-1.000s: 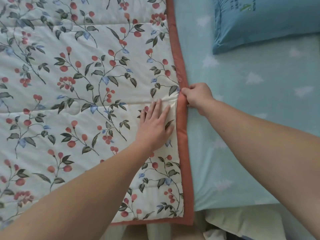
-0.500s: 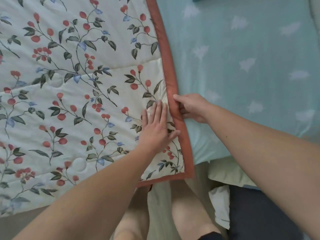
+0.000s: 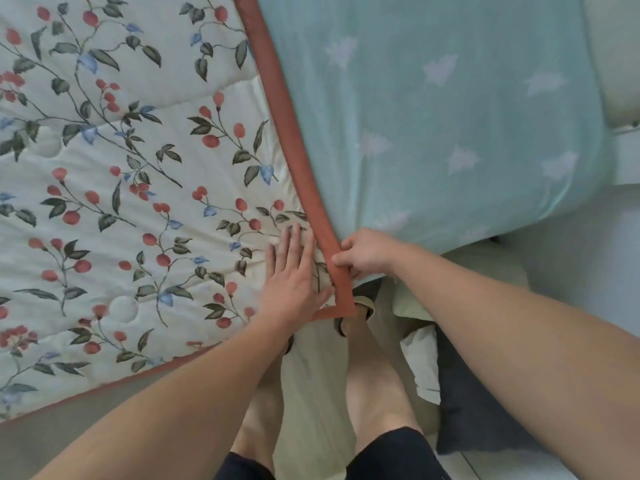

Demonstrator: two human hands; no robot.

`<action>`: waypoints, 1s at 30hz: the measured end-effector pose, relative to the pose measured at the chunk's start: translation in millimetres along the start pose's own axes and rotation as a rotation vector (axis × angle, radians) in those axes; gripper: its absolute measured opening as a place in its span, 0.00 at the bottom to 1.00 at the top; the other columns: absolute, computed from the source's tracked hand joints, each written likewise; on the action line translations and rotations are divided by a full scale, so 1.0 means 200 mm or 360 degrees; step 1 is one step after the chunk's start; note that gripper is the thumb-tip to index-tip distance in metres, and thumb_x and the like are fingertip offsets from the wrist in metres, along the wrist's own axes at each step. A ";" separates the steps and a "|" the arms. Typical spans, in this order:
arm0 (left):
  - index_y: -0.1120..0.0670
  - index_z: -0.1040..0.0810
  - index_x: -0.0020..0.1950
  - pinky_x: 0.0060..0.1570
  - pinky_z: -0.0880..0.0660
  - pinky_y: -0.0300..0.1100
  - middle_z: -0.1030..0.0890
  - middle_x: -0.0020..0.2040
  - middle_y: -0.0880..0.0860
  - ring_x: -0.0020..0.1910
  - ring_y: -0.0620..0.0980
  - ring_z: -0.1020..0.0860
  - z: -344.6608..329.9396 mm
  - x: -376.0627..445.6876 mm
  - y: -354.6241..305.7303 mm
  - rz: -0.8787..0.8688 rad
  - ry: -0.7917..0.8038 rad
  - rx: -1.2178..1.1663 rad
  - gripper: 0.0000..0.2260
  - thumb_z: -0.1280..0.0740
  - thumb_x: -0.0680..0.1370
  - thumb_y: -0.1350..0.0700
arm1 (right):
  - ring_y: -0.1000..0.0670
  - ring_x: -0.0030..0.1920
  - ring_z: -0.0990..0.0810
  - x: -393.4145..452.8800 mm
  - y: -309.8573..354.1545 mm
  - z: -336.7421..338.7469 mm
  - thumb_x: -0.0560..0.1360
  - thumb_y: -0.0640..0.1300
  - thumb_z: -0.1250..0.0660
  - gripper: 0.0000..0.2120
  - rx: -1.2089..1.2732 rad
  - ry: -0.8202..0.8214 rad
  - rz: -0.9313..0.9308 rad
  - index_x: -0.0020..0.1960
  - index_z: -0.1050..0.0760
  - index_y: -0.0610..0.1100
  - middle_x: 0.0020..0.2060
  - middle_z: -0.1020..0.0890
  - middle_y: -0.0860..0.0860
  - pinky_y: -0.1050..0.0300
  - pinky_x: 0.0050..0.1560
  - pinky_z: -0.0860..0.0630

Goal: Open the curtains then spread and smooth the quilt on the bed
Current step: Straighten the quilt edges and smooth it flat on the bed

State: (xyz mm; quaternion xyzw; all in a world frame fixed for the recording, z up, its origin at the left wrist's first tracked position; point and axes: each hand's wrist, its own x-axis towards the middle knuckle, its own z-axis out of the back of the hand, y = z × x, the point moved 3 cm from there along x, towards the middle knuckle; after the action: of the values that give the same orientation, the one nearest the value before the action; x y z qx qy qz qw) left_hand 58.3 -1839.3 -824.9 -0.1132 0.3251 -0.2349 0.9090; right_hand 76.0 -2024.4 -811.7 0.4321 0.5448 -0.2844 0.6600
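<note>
A white quilt (image 3: 121, 188) printed with red berries and green leaves lies flat over the left of the bed, edged by a rust-red border (image 3: 294, 140). My left hand (image 3: 292, 275) presses flat on the quilt, fingers spread, just inside the near right corner. My right hand (image 3: 367, 254) pinches the rust border beside it, a little above the corner, which hangs at the bed's near edge. To the right, the pale green sheet (image 3: 433, 133) with white leaf shapes is uncovered. No curtains are in view.
My bare legs (image 3: 374, 386) and dark shorts stand against the bed's near edge. A dark grey cloth (image 3: 471, 420) and a white piece of fabric (image 3: 420, 362) lie on the floor at the right. A pale cushion edge (image 3: 613, 57) shows at the upper right.
Both hands have slid along the quilt's right border toward me, from mid-edge to its near corner. The view has tipped down, so the blue pillow is gone and my legs show.
</note>
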 end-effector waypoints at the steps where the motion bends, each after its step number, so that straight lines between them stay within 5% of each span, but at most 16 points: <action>1: 0.53 0.57 0.86 0.82 0.62 0.57 0.62 0.85 0.55 0.83 0.53 0.67 0.01 -0.01 -0.05 -0.0064 0.0051 -0.0002 0.46 0.41 0.78 0.31 | 0.42 0.47 0.11 -0.02 -0.01 0.03 0.81 0.41 0.30 0.08 -0.0206 0.0060 -0.0046 0.48 0.15 0.39 0.44 0.11 0.42 0.45 0.55 0.14; 4: 0.52 0.49 0.86 0.82 0.62 0.50 0.58 0.86 0.48 0.83 0.45 0.63 0.12 0.01 -0.18 -0.0224 0.0037 -0.0189 0.38 0.42 0.81 0.35 | 0.42 0.45 0.11 -0.09 0.03 0.19 0.79 0.45 0.35 0.14 -0.0774 -0.0037 -0.0172 0.46 0.13 0.39 0.43 0.11 0.41 0.48 0.48 0.16; 6: 0.52 0.45 0.85 0.83 0.60 0.47 0.52 0.86 0.47 0.84 0.43 0.59 0.31 0.22 -0.19 -0.0183 -0.0222 -0.0305 0.35 0.40 0.82 0.39 | 0.40 0.45 0.15 -0.13 0.15 0.41 0.78 0.50 0.36 0.13 -0.0754 -0.0757 0.0122 0.42 0.17 0.43 0.41 0.13 0.45 0.50 0.43 0.21; 9: 0.54 0.46 0.85 0.83 0.56 0.51 0.47 0.86 0.50 0.85 0.48 0.54 0.65 0.75 -0.12 0.0046 -0.0569 -0.0318 0.35 0.37 0.82 0.43 | 0.40 0.56 0.19 -0.11 0.41 0.75 0.79 0.51 0.35 0.13 -0.0424 -0.1544 0.0701 0.58 0.18 0.47 0.53 0.15 0.45 0.48 0.54 0.24; 11: 0.55 0.50 0.86 0.83 0.57 0.53 0.50 0.86 0.52 0.85 0.51 0.55 0.82 1.06 -0.08 0.0159 -0.0633 -0.0206 0.36 0.41 0.83 0.42 | 0.38 0.70 0.25 0.01 0.57 0.91 0.78 0.54 0.37 0.25 -0.0627 -0.1595 0.0838 0.72 0.23 0.46 0.70 0.22 0.42 0.42 0.70 0.29; 14: 0.54 0.54 0.86 0.82 0.59 0.55 0.54 0.86 0.52 0.85 0.52 0.56 0.99 1.43 -0.06 0.0194 -0.0740 -0.0110 0.35 0.47 0.84 0.40 | 0.42 0.85 0.48 0.22 0.71 1.09 0.82 0.62 0.42 0.34 -0.0999 -0.1500 0.0681 0.85 0.43 0.53 0.86 0.46 0.48 0.34 0.82 0.52; 18: 0.53 0.55 0.86 0.82 0.61 0.58 0.55 0.86 0.52 0.85 0.54 0.58 1.08 1.75 -0.01 0.0257 -0.0719 -0.0023 0.35 0.52 0.84 0.36 | 0.45 0.86 0.58 0.39 0.66 1.26 0.81 0.69 0.50 0.37 -0.1180 -0.1536 0.0697 0.86 0.51 0.57 0.86 0.55 0.52 0.32 0.81 0.63; 28: 0.60 0.58 0.85 0.78 0.64 0.68 0.60 0.85 0.60 0.84 0.61 0.62 0.95 1.96 -0.35 0.0703 -0.0621 -0.0099 0.45 0.55 0.79 0.29 | 0.48 0.85 0.60 0.26 0.16 1.76 0.80 0.73 0.57 0.38 -0.1227 -0.1700 0.0521 0.86 0.53 0.60 0.86 0.56 0.56 0.32 0.80 0.67; 30: 0.60 0.58 0.85 0.77 0.64 0.69 0.60 0.85 0.61 0.83 0.61 0.62 0.94 2.03 -0.54 0.0624 -0.0615 -0.0111 0.45 0.55 0.79 0.29 | 0.49 0.85 0.60 0.20 0.04 1.90 0.80 0.73 0.57 0.38 -0.1219 -0.1721 0.0474 0.86 0.54 0.59 0.86 0.57 0.55 0.36 0.81 0.67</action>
State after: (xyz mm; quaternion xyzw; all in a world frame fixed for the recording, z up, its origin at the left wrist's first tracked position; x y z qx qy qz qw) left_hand 416.4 -2127.1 -862.2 -0.1220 0.1694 -0.0171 0.9778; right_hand 272.0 -2350.7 -835.6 0.0353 0.1352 -0.1536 0.9782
